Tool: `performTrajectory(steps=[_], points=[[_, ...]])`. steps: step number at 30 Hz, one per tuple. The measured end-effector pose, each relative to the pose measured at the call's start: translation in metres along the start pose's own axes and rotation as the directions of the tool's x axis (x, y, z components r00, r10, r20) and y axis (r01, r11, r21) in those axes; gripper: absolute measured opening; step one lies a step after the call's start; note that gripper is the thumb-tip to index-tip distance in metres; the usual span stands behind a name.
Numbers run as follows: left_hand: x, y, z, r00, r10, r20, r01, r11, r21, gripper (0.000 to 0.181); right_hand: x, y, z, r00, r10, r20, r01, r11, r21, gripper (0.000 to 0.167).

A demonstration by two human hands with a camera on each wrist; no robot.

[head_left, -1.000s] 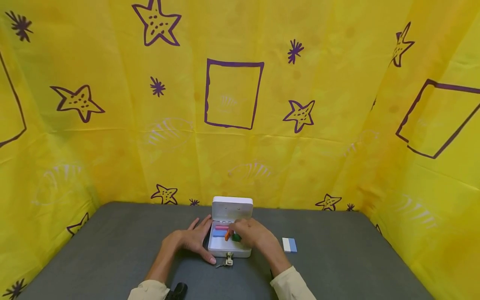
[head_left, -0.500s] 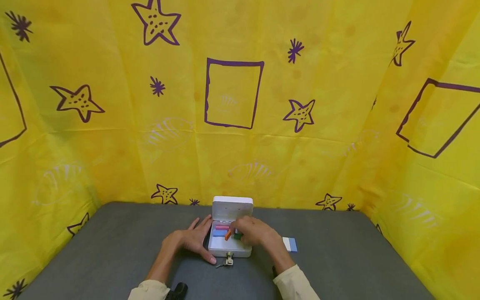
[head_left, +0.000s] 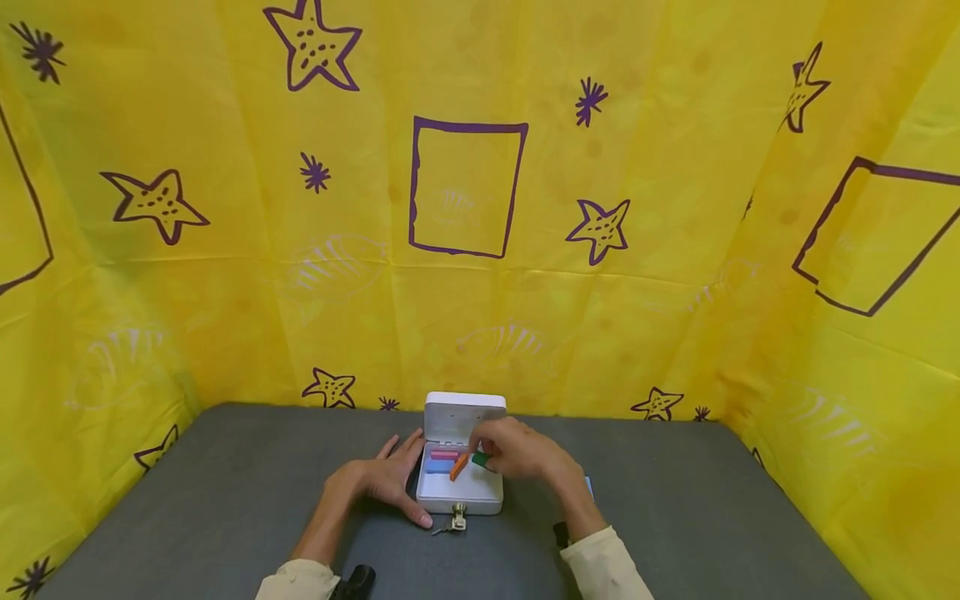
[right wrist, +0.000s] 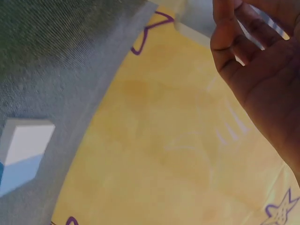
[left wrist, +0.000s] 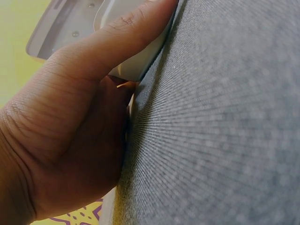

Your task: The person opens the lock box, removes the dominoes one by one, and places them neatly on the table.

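A small white metal box (head_left: 438, 503) stands on the table with its lid (head_left: 465, 414) raised. My left hand (head_left: 382, 483) rests against its left side, fingers spread and thumb at the front corner; in the left wrist view, the thumb of that hand (left wrist: 79, 112) lies along the box's wall (left wrist: 133, 65). Over the box's right part, my right hand (head_left: 521, 452) pinches a green block (head_left: 480, 458). An orange block (head_left: 458, 468) lies slanted inside, beside blue (head_left: 438, 467) and pink (head_left: 444, 455) pieces. In the right wrist view, my right hand (right wrist: 262, 61) has bent fingers; their tips are cut off.
A small lock with a key (head_left: 458, 520) hangs at the box's front. A white and blue block (right wrist: 28, 145) lies on the grey table (head_left: 675, 508), mostly hidden behind my right wrist in the head view. Yellow patterned cloth (head_left: 465, 317) surrounds the table.
My right hand has moved up and to the right, and the green block has shifted with it. More of the orange block shows. My left hand has stayed in place.
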State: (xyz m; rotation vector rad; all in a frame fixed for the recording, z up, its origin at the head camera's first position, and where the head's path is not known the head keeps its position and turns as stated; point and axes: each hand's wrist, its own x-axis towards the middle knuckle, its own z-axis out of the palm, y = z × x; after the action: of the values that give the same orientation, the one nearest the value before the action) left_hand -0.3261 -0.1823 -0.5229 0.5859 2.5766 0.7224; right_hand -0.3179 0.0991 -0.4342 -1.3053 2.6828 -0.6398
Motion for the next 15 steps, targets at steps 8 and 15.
performTrajectory(steps=[8,15], points=[[0.0,0.0,-0.002,1.0,-0.02,0.003,0.02,1.0,-0.007,0.152,-0.017,0.006,-0.024,0.999,0.038,-0.007,-0.037,0.993,0.109,0.02],[-0.001,0.002,-0.001,0.999,-0.037,0.011,0.038,0.999,-0.02,0.153,-0.044,0.026,-0.046,0.99,0.12,-0.075,-0.106,0.98,0.166,0.015]])
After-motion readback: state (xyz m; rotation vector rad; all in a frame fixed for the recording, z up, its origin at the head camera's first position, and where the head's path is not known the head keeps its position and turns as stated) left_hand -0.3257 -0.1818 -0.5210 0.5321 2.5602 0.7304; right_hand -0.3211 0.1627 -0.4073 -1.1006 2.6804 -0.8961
